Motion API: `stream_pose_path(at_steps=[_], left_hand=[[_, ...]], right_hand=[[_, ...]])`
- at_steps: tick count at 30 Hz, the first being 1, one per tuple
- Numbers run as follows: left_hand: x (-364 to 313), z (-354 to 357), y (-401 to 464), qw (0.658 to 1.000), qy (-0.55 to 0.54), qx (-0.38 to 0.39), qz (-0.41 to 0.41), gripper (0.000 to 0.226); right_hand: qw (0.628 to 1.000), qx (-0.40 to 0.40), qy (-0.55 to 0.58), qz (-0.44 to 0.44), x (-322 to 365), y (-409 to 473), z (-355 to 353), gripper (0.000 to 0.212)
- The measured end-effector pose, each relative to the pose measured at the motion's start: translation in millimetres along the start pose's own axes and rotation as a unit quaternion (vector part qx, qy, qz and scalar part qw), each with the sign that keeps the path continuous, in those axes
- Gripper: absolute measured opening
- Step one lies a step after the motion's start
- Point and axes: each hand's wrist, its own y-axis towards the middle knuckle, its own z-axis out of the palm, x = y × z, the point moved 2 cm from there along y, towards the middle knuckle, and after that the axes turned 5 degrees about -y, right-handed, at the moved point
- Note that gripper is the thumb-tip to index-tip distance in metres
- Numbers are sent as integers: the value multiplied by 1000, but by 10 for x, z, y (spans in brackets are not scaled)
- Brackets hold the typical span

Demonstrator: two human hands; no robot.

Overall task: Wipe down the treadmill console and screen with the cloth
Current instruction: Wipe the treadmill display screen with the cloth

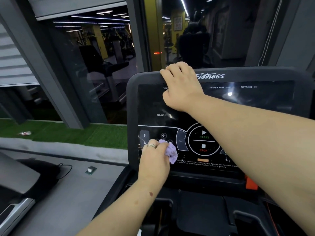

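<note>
The black treadmill console [133, 99] fills the middle and right of the head view, with its dark screen [255, 99] on top and START/STOP buttons [203, 142] below. My left hand [156, 159] grips a bunched purple cloth [170, 152] and presses it on the lower left button area. My right hand [182, 86] reaches across, its fingers curled over the console's top edge and its palm lying on the upper screen.
A glass wall [102, 65] stands just behind the console, reflecting the gym. Green turf [68, 133] and a grey ledge [68, 155] run along the left. Another treadmill's edge [17, 193], a cable and a small box [90, 170] lie at lower left. An orange tab [250, 183] sits under the console.
</note>
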Motion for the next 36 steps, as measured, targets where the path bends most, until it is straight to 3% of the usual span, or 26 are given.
stream_pose_path(at_steps=[5, 11, 17, 19, 22, 24, 29, 31, 34, 36], left_hand=[[185, -108, 138, 991, -12, -70, -112, 20], [-202, 143, -42, 1000, 12, 18, 8, 20], [348, -322, 273, 988, -18, -72, -138, 22], [190, -214, 144, 993, -1, -63, -102, 21], [-24, -4, -162, 1000, -3, 23, -20, 22], [36, -87, -71, 998, -41, 33, -45, 20], [247, -388, 372, 985, -42, -71, -150, 21], [152, -299, 265, 990, -21, -72, -116, 18], [63, -158, 110, 999, -3, 15, -52, 18], [66, -244, 273, 999, -10, 16, -51, 17]], right_hand=[[1000, 0, -6, 5, -7, -11, 8, 59], [1000, 8, 1, 0, -7, -2, -14, 58], [1000, 8, 6, 1, -12, -4, -11, 61], [1000, 7, 8, 6, 4, 2, -4, 60], [1000, 0, 12, 3, -1, 1, 7, 61], [1000, -6, 13, 1, -7, -2, 17, 61], [1000, 0, 8, 4, -17, 6, 44, 60], [1000, -6, 6, 4, -13, 18, 44, 60], [1000, -16, 7, 2, -1, 21, 50, 59], [1000, -17, 6, 2, -3, 16, 51, 58]])
